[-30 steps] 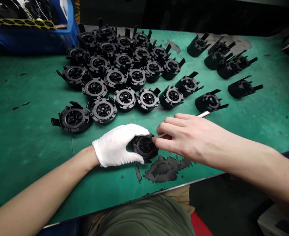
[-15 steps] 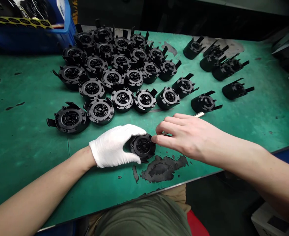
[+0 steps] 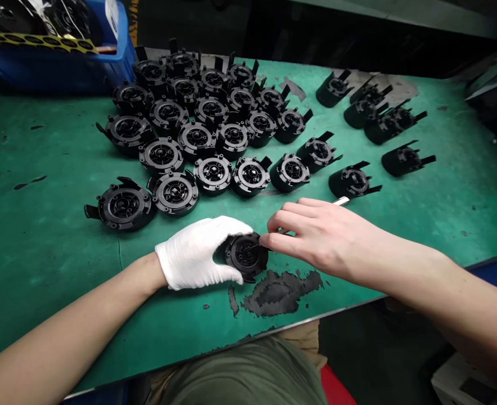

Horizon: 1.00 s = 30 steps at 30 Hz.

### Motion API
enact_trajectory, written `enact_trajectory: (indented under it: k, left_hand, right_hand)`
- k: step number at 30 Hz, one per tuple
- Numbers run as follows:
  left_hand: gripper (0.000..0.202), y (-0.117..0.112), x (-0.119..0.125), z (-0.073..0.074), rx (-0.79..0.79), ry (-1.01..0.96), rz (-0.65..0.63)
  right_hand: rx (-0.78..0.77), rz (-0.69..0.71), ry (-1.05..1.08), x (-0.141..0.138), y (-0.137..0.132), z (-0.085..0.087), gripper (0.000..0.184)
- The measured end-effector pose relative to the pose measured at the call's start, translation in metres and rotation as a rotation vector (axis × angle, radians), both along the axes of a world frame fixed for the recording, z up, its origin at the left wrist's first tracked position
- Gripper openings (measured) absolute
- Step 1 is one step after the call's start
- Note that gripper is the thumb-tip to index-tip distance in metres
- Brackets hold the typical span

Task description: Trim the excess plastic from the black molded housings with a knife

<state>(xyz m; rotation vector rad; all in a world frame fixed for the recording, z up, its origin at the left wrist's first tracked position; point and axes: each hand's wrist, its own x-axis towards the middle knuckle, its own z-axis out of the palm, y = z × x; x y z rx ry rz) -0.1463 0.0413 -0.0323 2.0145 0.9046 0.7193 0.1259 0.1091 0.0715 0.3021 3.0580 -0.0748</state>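
My left hand (image 3: 204, 253), in a white glove, is wrapped round the left side of a round black plastic housing (image 3: 247, 254) on the green table. Bare and closed, my right hand (image 3: 307, 230) pinches a thin tool (image 3: 341, 201) with a pale end that sticks out behind the knuckles. The tool's dark, slender tip reaches over the face of the housing near its centre; its exact kind is hard to make out, with most of it inside my fingers. Ribs and a ring show on the housing's upturned face.
Several similar black housings (image 3: 214, 171) stand in a cluster beyond my hands. More taller-looking ones (image 3: 349, 179) are spread to the right. A blue bin (image 3: 75, 70) sits at the back left. The green tabletop (image 3: 62, 169) has a worn dark patch (image 3: 277, 292) near its front edge.
The view has shifted slightly, so the table's contents sit a little lower in the picture. Both hands keep their hold, and the tool tip stays at the housing's face.
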Motion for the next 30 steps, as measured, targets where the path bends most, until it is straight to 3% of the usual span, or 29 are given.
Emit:
enact_trajectory:
  k: [6, 11, 15, 19, 21, 24, 28, 30]
  left_hand:
    - [0.07, -0.001, 0.0, -0.001, -0.003, 0.012, 0.0]
    - [0.074, -0.004, -0.001, -0.002, -0.007, 0.02, 0.015]
    - [0.07, -0.008, -0.005, -0.007, 0.012, 0.001, 0.021]
    - [0.069, -0.011, -0.011, -0.013, 0.015, 0.007, -0.01]
    - [0.064, -0.01, -0.014, -0.016, -0.025, -0.01, -0.011]
    - [0.065, -0.008, -0.015, -0.019, -0.112, -0.072, 0.017]
    - [0.114, -0.007, -0.005, -0.019, -0.058, 0.022, 0.095]
    - [0.12, -0.008, 0.002, -0.017, -0.009, 0.107, 0.126]
  right_hand:
    - [-0.001, -0.037, 0.02, 0.005, 0.0, -0.001, 0.032]
    - [-0.148, -0.317, 0.214, 0.034, -0.02, -0.014, 0.023]
    - [-0.243, -0.677, 0.44, 0.053, -0.066, -0.045, 0.03]
    - [-0.33, -1.098, 0.817, 0.046, -0.112, -0.091, 0.027]
    - [-0.346, -1.218, 0.959, 0.039, -0.122, -0.11, 0.033]
    - [-0.285, -1.237, 0.984, 0.038, -0.122, -0.125, 0.039]
    - [-0.251, -1.073, 0.811, 0.051, -0.12, -0.125, 0.042]
    - [-0.234, -1.007, 0.765, 0.061, -0.123, -0.124, 0.039]
